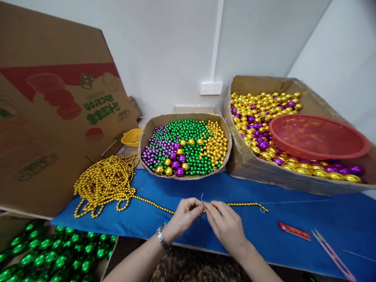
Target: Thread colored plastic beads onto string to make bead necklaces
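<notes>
Close together above the blue cloth [249, 190], my left hand [185, 215] and my right hand [225, 223] pinch with their fingertips nearly touching. A short white thread end [202, 197] sticks up between them. Gold bead string [154, 203] runs from a tangled pile of gold beads [105, 180] on the left to my fingers. A short length of gold bead string [246, 204] comes out beyond my right hand and ends at a small thread loop. My fingers hide most of what is at the pinch.
A cardboard bin [183, 178] of green, purple and gold beads stands ahead. Right of it, a large box [258, 176] of beads bears a red basin [317, 137]. A red packet [293, 230] and pink-handled scissors [333, 252] lie right. Green beads [58, 250] sit lower left.
</notes>
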{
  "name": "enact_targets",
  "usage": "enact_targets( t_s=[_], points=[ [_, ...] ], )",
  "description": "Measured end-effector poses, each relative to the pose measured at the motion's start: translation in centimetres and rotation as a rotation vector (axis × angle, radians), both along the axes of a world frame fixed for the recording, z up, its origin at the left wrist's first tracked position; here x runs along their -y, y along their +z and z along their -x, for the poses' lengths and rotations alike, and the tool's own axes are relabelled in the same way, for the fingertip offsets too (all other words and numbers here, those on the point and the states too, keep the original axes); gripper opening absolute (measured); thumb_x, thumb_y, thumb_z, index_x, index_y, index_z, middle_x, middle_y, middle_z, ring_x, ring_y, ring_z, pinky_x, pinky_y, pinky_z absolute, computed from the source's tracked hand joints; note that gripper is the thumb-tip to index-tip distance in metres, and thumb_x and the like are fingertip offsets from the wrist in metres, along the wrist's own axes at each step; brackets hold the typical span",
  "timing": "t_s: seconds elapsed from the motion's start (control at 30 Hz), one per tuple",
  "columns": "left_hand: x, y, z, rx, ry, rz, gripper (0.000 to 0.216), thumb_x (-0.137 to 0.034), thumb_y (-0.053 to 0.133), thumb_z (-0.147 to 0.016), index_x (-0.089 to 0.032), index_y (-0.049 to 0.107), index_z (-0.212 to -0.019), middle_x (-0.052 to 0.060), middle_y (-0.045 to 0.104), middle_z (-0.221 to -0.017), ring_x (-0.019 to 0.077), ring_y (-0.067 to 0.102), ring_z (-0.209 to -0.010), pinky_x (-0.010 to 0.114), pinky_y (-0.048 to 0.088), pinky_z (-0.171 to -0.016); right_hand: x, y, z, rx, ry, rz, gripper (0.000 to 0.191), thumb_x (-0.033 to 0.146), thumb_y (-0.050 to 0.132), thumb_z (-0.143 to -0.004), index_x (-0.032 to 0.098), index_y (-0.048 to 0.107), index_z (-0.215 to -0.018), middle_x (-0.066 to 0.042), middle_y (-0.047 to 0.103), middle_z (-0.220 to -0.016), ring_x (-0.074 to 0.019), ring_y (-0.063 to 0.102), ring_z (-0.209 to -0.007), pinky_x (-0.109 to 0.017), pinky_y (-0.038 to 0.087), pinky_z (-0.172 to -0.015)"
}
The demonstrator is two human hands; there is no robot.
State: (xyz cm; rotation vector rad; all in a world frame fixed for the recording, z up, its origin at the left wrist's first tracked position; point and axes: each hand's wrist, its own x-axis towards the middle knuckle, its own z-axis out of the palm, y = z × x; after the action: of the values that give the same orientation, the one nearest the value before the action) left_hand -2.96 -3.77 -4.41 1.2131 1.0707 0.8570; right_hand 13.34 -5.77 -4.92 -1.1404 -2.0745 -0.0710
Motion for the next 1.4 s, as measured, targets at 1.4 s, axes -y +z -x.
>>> enact_targets(
  t_s=[1.4],
  points=[
    [-2.1,-3.1,0.5,-0.124,-0.12,0.013,0.036,-0.047,0.048,-0.087,-0.015,0.054,-0.072,-0.001,0.052,-0.065,0.0111,0.045,-0.061,0.022,0.036,-0.06,-3.3,-0.8,1.9,-1.664,0.18,1.206,0.023,0.038,0.064,-0.082,0.018,0.054,-0.077,0.004,0.051,-0.064,-0.0072,0.045,-0.054,-0.02,0.036,-0.051]
  ],
)
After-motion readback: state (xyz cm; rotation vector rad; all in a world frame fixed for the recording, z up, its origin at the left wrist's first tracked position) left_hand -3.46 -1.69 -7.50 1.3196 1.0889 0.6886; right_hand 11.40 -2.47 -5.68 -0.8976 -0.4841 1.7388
